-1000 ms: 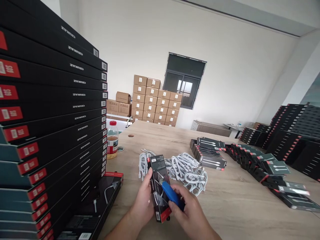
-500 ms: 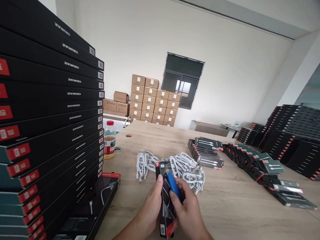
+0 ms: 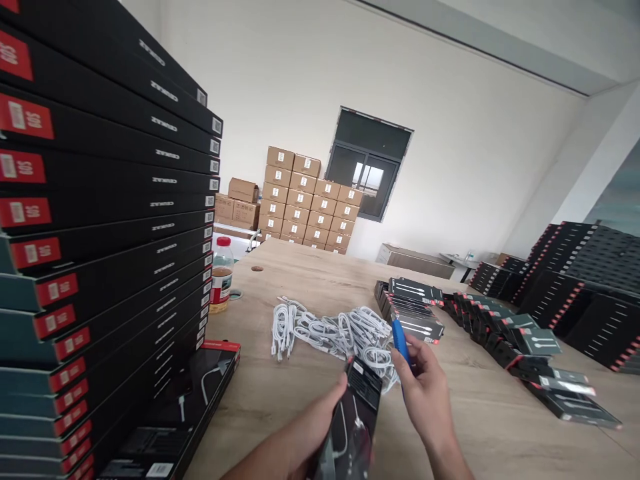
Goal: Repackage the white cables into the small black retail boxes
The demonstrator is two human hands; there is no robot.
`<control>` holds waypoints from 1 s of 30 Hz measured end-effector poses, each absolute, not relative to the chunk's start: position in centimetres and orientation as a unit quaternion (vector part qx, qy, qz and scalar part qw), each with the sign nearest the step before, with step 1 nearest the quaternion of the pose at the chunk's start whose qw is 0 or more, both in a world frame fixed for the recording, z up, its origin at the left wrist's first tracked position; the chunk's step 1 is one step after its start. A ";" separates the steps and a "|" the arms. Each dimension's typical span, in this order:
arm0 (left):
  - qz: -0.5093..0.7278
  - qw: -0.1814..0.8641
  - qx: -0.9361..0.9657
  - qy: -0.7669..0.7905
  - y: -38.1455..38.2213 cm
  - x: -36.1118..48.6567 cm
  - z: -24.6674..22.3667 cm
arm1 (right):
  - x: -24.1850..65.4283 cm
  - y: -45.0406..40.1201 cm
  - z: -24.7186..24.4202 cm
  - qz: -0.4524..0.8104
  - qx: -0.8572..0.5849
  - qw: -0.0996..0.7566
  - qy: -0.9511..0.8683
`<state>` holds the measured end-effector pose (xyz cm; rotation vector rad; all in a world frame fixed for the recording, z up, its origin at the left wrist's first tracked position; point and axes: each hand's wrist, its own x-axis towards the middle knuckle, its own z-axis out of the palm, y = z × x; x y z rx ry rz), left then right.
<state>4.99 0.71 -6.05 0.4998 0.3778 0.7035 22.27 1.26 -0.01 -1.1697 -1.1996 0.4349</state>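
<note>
My left hand (image 3: 323, 417) is closed round a slim black cable box (image 3: 357, 400) with a white cable pictured on its face. The box is tilted, and its lower end runs out of view. To its right, apart from the box, my right hand (image 3: 425, 383) grips a blue utility knife (image 3: 400, 341) whose tip points up and away. Just beyond both hands lies a heap of bundled white cables (image 3: 345, 330) on the wooden table (image 3: 280, 400).
A tall stack of black boxes (image 3: 165, 250) rises close on the left, beside a red-capped bottle (image 3: 221, 277). Rows of small cable boxes (image 3: 417, 320) sit to the right, with more black stacks (image 3: 560, 300) farther over. Cartons (image 3: 300, 198) are piled by the wall.
My right hand has moved right and up with the knife, away from the box. My left hand has lowered and tilted the box to the right. The view has shifted slightly.
</note>
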 end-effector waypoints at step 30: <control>0.324 0.884 0.301 0.152 1.2 -0.6 -3.1 | 20.0 3.3 -2.9 0.591 -0.375 0.630 -0.338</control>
